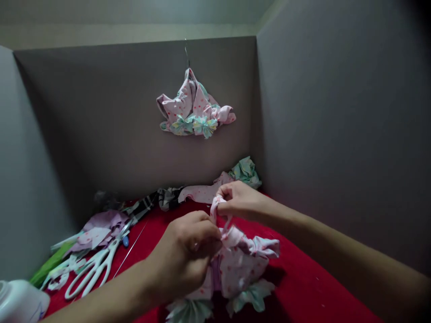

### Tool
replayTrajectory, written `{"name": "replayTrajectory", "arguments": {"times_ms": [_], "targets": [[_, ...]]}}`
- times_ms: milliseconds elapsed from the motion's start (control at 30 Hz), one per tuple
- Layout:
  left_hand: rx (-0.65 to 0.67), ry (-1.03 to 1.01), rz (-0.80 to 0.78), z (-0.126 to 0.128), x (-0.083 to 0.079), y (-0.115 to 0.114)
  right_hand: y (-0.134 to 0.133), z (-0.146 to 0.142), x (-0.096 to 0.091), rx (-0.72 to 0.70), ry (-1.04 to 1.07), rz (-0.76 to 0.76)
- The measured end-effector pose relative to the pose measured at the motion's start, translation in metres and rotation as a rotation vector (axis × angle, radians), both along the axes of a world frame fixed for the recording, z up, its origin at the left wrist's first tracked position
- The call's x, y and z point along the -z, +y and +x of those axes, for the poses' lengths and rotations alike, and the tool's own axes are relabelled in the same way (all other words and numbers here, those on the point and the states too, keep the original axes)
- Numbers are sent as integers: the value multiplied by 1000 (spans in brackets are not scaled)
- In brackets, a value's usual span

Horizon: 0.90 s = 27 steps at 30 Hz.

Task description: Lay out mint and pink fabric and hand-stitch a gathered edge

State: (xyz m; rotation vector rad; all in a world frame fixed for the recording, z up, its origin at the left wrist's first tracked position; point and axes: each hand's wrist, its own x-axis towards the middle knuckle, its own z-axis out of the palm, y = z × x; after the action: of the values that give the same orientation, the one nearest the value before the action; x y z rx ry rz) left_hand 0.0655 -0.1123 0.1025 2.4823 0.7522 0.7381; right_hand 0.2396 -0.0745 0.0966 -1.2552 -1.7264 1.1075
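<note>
Low in the middle, a small pink garment with red dots (242,269) hangs over the red cloth, with pale green pleated fabric flowers at its lower edge. My left hand (191,251) is closed in a pinch at the garment's upper left; its fingertips cover the spot it grips. Above and to the right, my right hand (234,199) pinches a thin pink dotted fabric strip (214,208), which loops down toward the garment. Where the strip meets the garment is partly hidden by my left fingers.
White-handled scissors (97,269) lie left among fabric scraps (104,224). A white bottle (23,300) is at the lower left corner. More scraps (202,194) line the back edge. A similar dotted garment (195,107) hangs from a hook on the grey back panel (117,112).
</note>
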Motion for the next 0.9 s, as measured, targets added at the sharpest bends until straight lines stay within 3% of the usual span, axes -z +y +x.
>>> {"name": "replayTrajectory", "arguments": {"times_ms": [200,400,533,733,900], "targets": [[-237,-114,-103,11,1,10,-4,1,-26,-184,145,-141],[-288,-203,-299,6,6,18,-8,8,-29,-351,63,-63],[-337,-325,-251,-3,0,20,4,1,-36,-311,141,0],[-606,-714,-87,-42,-2,20,22,-3,-90,-236,221,99],[-756,-1086,-400,-71,21,46,36,3,-146,-175,221,214]]}}
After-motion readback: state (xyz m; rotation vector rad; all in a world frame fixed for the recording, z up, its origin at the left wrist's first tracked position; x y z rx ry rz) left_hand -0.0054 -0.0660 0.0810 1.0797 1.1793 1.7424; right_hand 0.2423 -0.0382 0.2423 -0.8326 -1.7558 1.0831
